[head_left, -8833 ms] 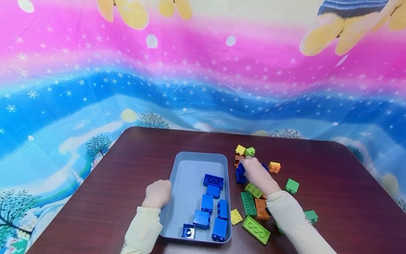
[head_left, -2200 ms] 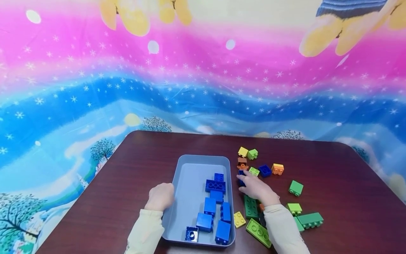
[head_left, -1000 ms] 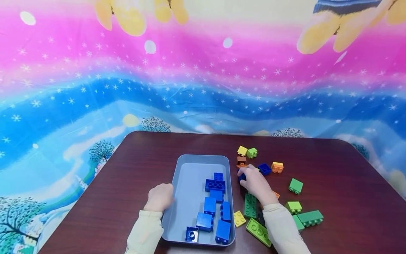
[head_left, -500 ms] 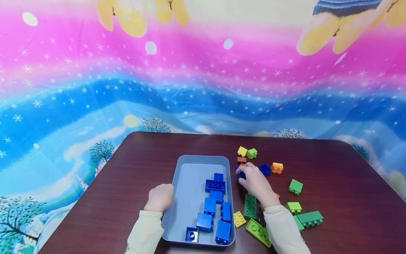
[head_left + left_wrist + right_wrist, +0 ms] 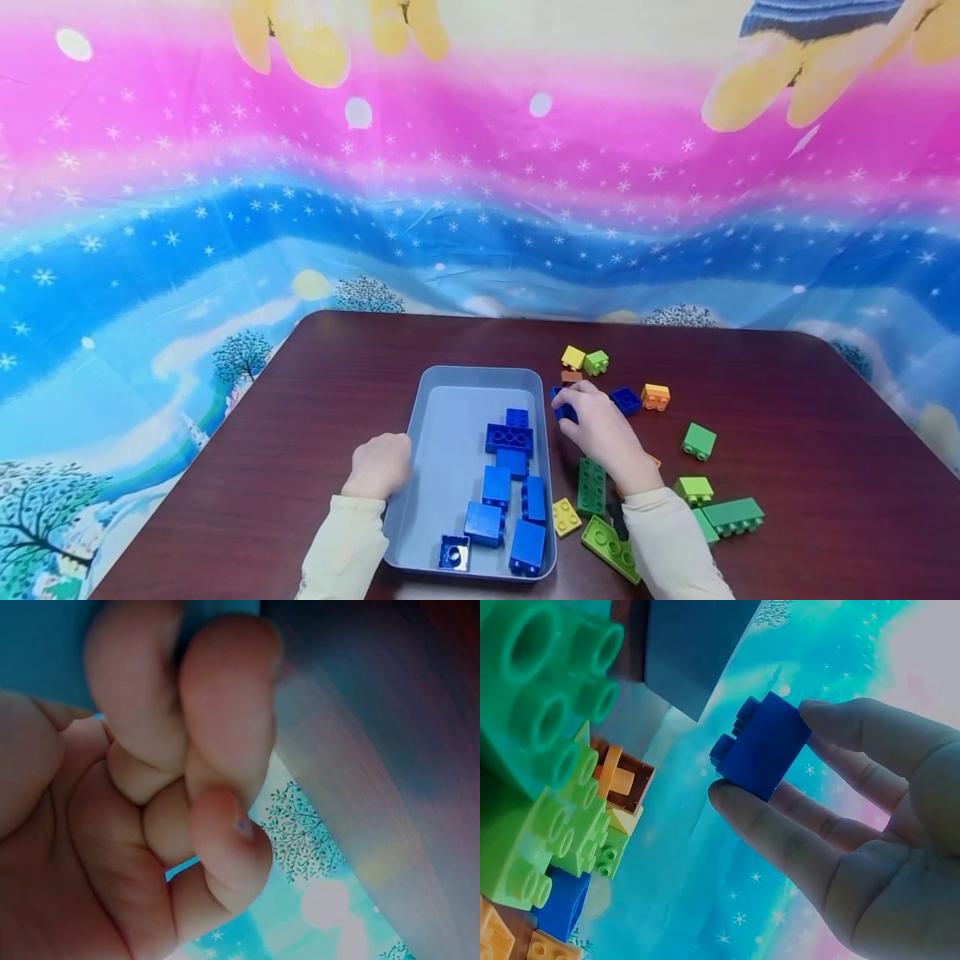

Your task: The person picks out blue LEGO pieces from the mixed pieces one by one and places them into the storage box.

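My right hand (image 5: 600, 421) pinches a blue toy brick (image 5: 765, 746) between thumb and fingers; its two visible studs point away from the palm. In the head view this brick is just right of the grey-blue tray (image 5: 442, 377), partly covered by the fingers. My left hand (image 5: 378, 467) stays at the tray's left wall, its fingers curled at the rim in the left wrist view. Several blue bricks (image 5: 483, 523) lie inside the tray, mostly along its right side. Another blue brick (image 5: 626, 401) lies on the table beyond my right hand.
Right of the tray are a dark green brick (image 5: 592, 486), a lime plate (image 5: 611, 548), a yellow brick (image 5: 566, 517), an orange brick (image 5: 656, 397) and several other green bricks (image 5: 735, 517). The dark wooden table (image 5: 247, 467) ends before a printed backdrop (image 5: 480, 167).
My right hand has closed on the blue brick and shifted it slightly left, toward the tray. Since the oldest frame, a small blue brick has appeared at the tray's far end. Left hand stays put.
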A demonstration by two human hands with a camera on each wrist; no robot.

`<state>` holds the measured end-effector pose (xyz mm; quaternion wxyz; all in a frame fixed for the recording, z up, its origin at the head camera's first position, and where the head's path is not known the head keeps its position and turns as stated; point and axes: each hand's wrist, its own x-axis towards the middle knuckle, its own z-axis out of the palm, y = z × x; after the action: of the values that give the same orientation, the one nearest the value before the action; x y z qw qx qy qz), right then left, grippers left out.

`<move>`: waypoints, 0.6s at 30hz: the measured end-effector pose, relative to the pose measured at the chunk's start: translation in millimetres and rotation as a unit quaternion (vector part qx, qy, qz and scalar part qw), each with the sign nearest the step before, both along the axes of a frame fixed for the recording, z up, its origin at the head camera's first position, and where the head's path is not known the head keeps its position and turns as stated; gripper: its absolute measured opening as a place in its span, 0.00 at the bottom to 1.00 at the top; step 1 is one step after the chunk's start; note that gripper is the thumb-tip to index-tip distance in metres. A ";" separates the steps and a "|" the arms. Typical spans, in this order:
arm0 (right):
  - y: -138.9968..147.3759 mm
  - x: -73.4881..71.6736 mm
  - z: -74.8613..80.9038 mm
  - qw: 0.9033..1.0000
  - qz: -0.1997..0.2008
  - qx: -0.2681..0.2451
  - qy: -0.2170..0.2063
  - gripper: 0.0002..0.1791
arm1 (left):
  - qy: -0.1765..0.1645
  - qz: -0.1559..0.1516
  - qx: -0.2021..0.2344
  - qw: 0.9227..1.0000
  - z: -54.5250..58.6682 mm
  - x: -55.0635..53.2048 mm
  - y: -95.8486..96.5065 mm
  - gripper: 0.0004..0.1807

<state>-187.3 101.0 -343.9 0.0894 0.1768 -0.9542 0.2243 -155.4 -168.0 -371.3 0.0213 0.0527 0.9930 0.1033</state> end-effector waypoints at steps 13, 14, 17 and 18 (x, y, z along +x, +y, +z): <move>-7.5 5.6 4.0 1.000 0.006 -0.005 0.012 0.08 | 0.000 0.002 0.002 1.000 -0.8 -0.4 -0.7 0.14; -8.3 6.0 4.0 1.000 0.007 -0.005 0.013 0.08 | 0.000 0.002 0.002 1.000 -1.2 -0.6 -0.7 0.14; -10.3 7.2 3.6 1.000 0.011 -0.005 0.016 0.09 | -0.002 0.003 0.003 1.000 -2.2 -1.2 -0.6 0.14; -11.0 7.4 3.4 1.000 0.012 -0.005 0.017 0.09 | -0.002 0.004 0.003 1.000 -2.5 -1.4 -0.5 0.14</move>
<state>-180.0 90.0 -340.4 0.1040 0.1915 -0.9492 0.2271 -156.8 -168.5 -373.8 0.0227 0.0490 0.9928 0.1066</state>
